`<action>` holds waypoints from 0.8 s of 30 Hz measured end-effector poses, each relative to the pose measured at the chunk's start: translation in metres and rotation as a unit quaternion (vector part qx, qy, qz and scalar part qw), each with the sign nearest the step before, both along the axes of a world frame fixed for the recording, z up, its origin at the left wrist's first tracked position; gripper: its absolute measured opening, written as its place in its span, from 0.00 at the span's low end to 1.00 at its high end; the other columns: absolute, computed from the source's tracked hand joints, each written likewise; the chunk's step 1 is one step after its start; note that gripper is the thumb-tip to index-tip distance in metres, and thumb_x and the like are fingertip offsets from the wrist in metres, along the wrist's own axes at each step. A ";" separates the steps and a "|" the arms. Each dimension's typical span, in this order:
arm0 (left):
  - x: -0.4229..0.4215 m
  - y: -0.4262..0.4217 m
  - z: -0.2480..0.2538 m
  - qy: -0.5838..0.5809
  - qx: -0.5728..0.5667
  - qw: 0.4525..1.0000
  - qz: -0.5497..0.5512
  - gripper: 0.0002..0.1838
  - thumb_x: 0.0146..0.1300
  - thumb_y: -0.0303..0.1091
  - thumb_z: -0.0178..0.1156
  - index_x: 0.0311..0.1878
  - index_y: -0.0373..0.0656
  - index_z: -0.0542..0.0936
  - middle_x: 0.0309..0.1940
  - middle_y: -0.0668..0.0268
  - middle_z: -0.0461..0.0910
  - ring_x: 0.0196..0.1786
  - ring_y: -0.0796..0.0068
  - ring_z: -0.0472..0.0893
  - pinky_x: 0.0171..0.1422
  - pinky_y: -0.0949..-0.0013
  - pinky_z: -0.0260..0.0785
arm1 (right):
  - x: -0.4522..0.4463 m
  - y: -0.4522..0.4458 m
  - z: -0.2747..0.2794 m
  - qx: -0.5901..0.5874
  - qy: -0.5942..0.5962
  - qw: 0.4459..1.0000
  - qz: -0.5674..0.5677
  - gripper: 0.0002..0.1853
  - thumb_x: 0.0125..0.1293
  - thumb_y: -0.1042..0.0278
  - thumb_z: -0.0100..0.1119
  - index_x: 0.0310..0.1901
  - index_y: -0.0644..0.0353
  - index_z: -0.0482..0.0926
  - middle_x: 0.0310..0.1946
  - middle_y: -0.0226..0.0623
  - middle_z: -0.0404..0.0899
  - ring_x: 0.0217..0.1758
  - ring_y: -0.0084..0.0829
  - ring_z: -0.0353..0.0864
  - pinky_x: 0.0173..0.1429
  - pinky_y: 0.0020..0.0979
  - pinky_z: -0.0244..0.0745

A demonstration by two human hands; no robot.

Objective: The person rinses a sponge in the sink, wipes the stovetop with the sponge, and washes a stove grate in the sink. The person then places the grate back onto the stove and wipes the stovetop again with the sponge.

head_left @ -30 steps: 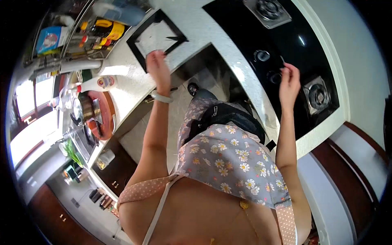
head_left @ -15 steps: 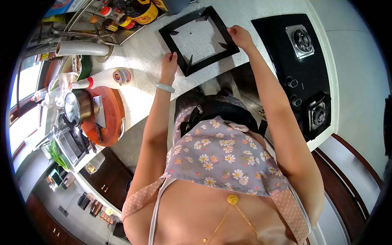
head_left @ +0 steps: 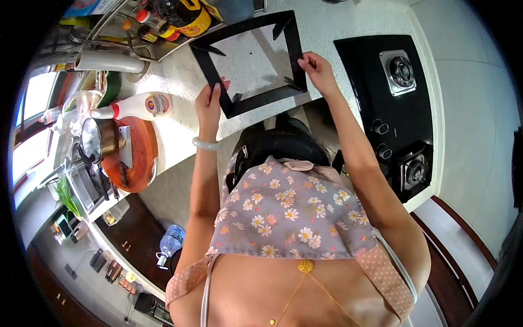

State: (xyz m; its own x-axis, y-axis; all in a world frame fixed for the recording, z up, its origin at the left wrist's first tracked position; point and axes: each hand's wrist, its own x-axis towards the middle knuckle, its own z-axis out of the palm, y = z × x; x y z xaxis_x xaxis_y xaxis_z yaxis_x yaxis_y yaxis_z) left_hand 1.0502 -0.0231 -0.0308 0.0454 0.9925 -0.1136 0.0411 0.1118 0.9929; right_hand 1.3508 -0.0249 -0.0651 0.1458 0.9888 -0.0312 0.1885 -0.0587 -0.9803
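A square black stove grate point(head_left: 263, 103), with prongs pointing inward at its corners, is held between my two hands over the pale countertop point(head_left: 180, 131). My left hand point(head_left: 209, 108) grips its left side, with the thumb on top and fingertips showing inside the opening. My right hand point(head_left: 318, 72) pinches the right side between thumb and fingers. The grate is tilted, and its shadow falls on the counter. To the right lies the black gas cooktop point(head_left: 376, 87). Its far burner point(head_left: 401, 72) has no grate around it, while a square black grate surrounds the near burner point(head_left: 415, 171).
At the left, a white spray bottle point(head_left: 136, 106) lies beside an orange-brown cutting board point(head_left: 143, 158) carrying a cleaver point(head_left: 125, 146). A metal pot point(head_left: 103, 140) stands at the board's edge. Sauce bottles point(head_left: 193, 22) fill the back rack. A water jug point(head_left: 172, 238) is on the floor.
Both hands have shifted the grate slightly left and tilted it, and it looks larger in view. My left hand's fingers now reach under its side. The whole view has shifted a little.
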 end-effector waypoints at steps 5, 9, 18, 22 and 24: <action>-0.015 -0.022 0.029 0.024 0.083 0.996 0.030 0.12 0.70 0.27 0.49 0.49 0.30 0.77 0.44 0.59 0.81 0.47 0.76 0.79 0.55 0.75 0.68 | -0.021 -0.006 0.021 0.035 0.012 0.999 0.028 0.10 0.65 0.73 0.57 0.29 0.60 0.67 0.23 0.20 0.60 0.28 0.14 0.57 0.32 0.18 0.54; -0.029 -0.044 0.043 0.105 0.118 0.983 0.096 0.08 0.68 0.27 0.52 0.41 0.32 0.78 0.35 0.69 0.78 0.36 0.85 0.71 0.41 0.81 0.62 | -0.044 -0.005 0.041 0.071 0.008 0.997 0.030 0.08 0.64 0.73 0.58 0.31 0.64 0.69 0.23 0.24 0.63 0.28 0.16 0.59 0.32 0.19 0.57; -0.040 -0.052 0.052 0.084 0.117 0.981 0.132 0.11 0.68 0.30 0.53 0.44 0.32 0.80 0.37 0.69 0.81 0.39 0.85 0.73 0.46 0.79 0.65 | -0.050 -0.009 0.049 0.034 -0.043 0.996 0.072 0.10 0.64 0.68 0.59 0.34 0.66 0.71 0.24 0.31 0.69 0.27 0.22 0.63 0.32 0.24 0.62; -0.014 -0.013 0.068 0.068 0.084 0.994 -0.016 0.13 0.70 0.30 0.51 0.47 0.28 0.77 0.39 0.60 0.82 0.44 0.77 0.79 0.53 0.75 0.69 | -0.019 -0.040 0.054 0.012 -0.030 0.999 -0.017 0.10 0.66 0.65 0.57 0.35 0.64 0.72 0.22 0.29 0.67 0.27 0.20 0.61 0.30 0.24 0.60; 0.013 0.004 0.063 0.036 0.092 0.991 -0.088 0.12 0.70 0.30 0.51 0.45 0.30 0.78 0.38 0.60 0.82 0.42 0.79 0.78 0.49 0.76 0.68 | -0.006 -0.068 0.070 0.023 -0.039 0.992 -0.121 0.08 0.66 0.69 0.56 0.41 0.65 0.76 0.25 0.28 0.71 0.29 0.18 0.64 0.33 0.23 0.62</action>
State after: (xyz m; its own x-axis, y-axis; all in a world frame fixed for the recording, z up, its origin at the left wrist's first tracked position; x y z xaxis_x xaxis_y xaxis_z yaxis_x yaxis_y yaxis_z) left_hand 1.0630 -0.0195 0.0320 0.2184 0.9741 0.0585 0.1154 -0.0853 0.9897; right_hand 1.3451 -0.0930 0.0045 0.3800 0.9244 0.0341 0.2505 -0.0674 -0.9658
